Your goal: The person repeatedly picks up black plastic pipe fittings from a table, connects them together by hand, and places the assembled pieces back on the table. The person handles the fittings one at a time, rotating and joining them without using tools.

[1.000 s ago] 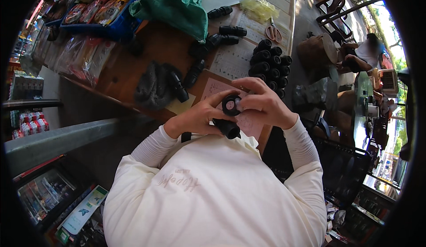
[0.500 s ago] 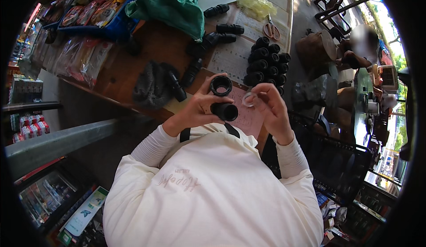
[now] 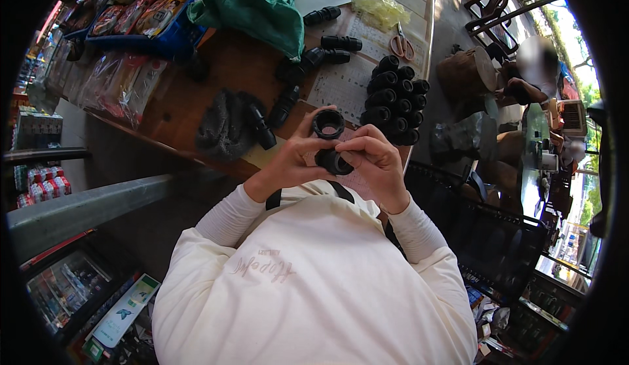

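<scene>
Left hand: centre of the frame, fingers wrapped around two black pieces, gripping both from the left side, seemingly so that their mouths stay exposed.
Lower black fitting: in the left hand, nearer the body, its open end turned up toward the view and partly covered by fingertips.
Right hand: just right of centre, thumb and fingers pinched together at that open end; I cannot tell whether something small sits between them.
Upper black ring: held just beyond the lower fitting, hole facing up, probably kept apart by the fingers to leave both openings reachable.
Pink paper: beneath the hands, on the desk.
Grey cloth: left of centre, with a black coupling lying against it, perhaps as padding.
Grouped black fittings: right of upper centre, packed close together, likely for tidiness and easy reach.
Scissors: upper right of centre, beyond that group, handles toward the body.
Green bag: top centre-left, slumped beside the blue crate.
</scene>
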Tool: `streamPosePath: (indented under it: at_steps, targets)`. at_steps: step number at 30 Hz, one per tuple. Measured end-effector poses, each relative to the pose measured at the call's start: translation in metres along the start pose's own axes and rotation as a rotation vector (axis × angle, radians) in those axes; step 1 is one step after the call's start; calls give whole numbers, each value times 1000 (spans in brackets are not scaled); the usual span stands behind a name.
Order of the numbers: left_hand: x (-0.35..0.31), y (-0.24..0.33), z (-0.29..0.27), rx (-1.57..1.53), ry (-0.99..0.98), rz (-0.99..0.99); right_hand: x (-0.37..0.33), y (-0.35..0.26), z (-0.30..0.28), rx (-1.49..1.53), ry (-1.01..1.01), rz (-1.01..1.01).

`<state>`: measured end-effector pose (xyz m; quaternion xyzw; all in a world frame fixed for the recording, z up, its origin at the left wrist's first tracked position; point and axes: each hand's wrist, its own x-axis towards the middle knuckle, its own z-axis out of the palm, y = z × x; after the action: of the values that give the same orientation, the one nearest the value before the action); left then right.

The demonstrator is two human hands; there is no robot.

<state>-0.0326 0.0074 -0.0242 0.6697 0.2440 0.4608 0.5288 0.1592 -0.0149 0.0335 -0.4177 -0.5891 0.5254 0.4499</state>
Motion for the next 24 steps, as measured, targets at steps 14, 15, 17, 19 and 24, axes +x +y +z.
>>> streamPosePath:
  at_steps: [14,15,17,19,24]
  targets:
    - [-1,1,-1,-68,2,-18,12,-25,-10,-589,-111,-312]
    - [0,2,-1,-46,-5,-15,12,-25,-10,-602,-107,-339]
    - [1,4,-2,-1,-19,-8,10,-24,-9,-603,-101,-326]
    - [1,3,-2,9,-14,-4,8,-22,-7,-608,-88,-324]
    - [0,1,-1,15,-11,0,8,-25,-4,-709,-79,-408]
